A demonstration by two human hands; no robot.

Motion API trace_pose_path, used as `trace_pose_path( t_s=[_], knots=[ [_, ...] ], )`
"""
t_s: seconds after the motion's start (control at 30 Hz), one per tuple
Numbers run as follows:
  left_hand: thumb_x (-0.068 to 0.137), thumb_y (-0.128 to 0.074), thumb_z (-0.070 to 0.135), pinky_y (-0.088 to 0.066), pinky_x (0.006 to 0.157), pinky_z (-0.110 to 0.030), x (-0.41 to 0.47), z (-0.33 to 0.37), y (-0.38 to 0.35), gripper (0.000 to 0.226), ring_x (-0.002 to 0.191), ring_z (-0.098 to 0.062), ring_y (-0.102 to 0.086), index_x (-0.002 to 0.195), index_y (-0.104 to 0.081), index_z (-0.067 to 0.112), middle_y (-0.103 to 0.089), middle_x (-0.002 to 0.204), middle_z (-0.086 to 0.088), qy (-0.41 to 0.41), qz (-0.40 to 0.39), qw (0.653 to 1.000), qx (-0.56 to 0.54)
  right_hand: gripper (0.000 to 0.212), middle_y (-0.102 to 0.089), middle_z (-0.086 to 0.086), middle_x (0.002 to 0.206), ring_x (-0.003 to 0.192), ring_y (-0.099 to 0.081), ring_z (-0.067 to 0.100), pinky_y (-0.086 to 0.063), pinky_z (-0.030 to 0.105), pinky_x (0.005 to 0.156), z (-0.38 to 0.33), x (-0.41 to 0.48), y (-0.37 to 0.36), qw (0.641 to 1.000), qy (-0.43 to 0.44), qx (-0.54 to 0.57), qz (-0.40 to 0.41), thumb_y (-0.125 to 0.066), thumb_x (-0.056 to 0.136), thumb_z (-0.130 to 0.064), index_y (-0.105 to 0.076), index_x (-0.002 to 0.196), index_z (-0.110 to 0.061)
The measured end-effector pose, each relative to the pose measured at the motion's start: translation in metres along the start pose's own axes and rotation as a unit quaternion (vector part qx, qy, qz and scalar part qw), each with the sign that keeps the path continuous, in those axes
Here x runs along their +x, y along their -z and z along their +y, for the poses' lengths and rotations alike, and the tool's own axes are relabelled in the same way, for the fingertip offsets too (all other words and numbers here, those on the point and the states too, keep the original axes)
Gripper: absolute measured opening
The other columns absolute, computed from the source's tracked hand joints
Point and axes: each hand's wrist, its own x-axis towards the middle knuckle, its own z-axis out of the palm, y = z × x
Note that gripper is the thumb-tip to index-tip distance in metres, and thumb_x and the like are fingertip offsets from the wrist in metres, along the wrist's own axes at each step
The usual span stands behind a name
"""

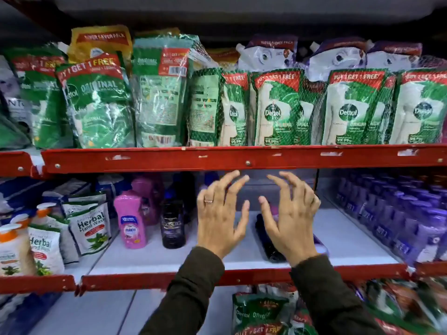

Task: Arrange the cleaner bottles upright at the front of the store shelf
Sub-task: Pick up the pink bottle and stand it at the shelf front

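On the white middle shelf [150,258] a pink cleaner bottle [130,220] and a dark cleaner bottle [173,224] stand upright near the front, with more pink and dark bottles behind them. A dark bottle [267,243] lies on its side, partly hidden under my right hand [289,213]; something pink shows behind that hand. My left hand [219,213] hovers beside it. Both hands are empty, with fingers spread and curled over the shelf's middle.
Herbal hand wash pouches [90,227] crowd the shelf's left end; purple bottles [396,213] fill the right. A red shelf rail [242,159] runs just above my fingertips, with green Dettol refill packs [278,110] on top. More Dettol packs [261,313] sit below.
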Motion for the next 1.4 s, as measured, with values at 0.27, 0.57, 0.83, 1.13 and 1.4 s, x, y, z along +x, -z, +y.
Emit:
trace_pose_path(
  t_s=[0.27, 0.57, 0.83, 1.13, 1.4],
  knots=[
    [0.091, -0.038, 0.04, -0.044, 0.099, -0.041, -0.033, 0.024, -0.106, 0.045, 0.122, -0.025, -0.05, 0.133, -0.045, 0.026, -0.052, 0.136, -0.001, 0.118, -0.247, 0.96, -0.067, 0.04, -0.057, 0.013, 0.119, 0.105, -0.052, 0.035, -0.038, 0.045, 0.084, 0.079, -0.031, -0.049, 0.975, -0.09, -0.121, -0.166, -0.042, 0.093, -0.042, -0.06, 0.117, -0.016],
    [0.094, -0.045, 0.036, -0.053, 0.097, -0.04, -0.011, 0.043, -0.169, 0.043, 0.109, -0.036, -0.065, 0.116, -0.067, 0.006, -0.068, 0.122, -0.019, 0.418, -0.424, 0.773, -0.22, 0.049, -0.055, 0.016, 0.141, 0.127, -0.05, 0.036, -0.035, 0.043, 0.106, 0.122, -0.02, -0.089, 0.88, -0.263, -0.005, -0.395, -0.036, 0.099, -0.044, -0.05, 0.14, -0.02],
    [0.093, -0.058, 0.02, -0.06, 0.082, -0.043, -0.014, 0.044, -0.171, 0.031, 0.095, -0.034, -0.068, 0.119, -0.064, 0.006, -0.069, 0.119, -0.013, 0.54, -0.328, 0.663, -0.401, 0.037, -0.066, 0.014, 0.127, 0.113, -0.064, 0.034, -0.05, 0.038, 0.097, 0.119, -0.021, -0.079, 0.857, -0.356, 0.227, -0.296, -0.059, 0.095, -0.027, -0.059, 0.13, -0.016],
    [0.09, -0.064, 0.015, -0.058, 0.092, -0.041, -0.037, 0.006, -0.101, 0.035, 0.096, -0.018, -0.067, 0.124, -0.063, 0.017, -0.069, 0.109, -0.002, 0.455, -0.25, 0.733, -0.44, 0.038, -0.072, 0.005, 0.112, 0.102, -0.067, 0.02, -0.053, 0.039, 0.096, 0.057, -0.048, -0.066, 0.863, -0.347, 0.315, -0.189, -0.078, 0.079, -0.014, -0.065, 0.115, -0.014],
    [0.089, -0.066, 0.013, -0.058, 0.093, -0.047, -0.066, -0.085, -0.012, 0.039, 0.108, -0.023, -0.069, 0.128, -0.062, 0.021, -0.07, 0.12, -0.002, 0.443, -0.197, 0.757, -0.438, 0.045, -0.072, -0.011, 0.101, 0.087, -0.071, 0.006, -0.058, 0.025, 0.074, -0.058, -0.072, -0.081, 0.864, -0.311, 0.361, -0.163, -0.088, 0.068, -0.018, -0.065, 0.106, -0.025]
  ],
)
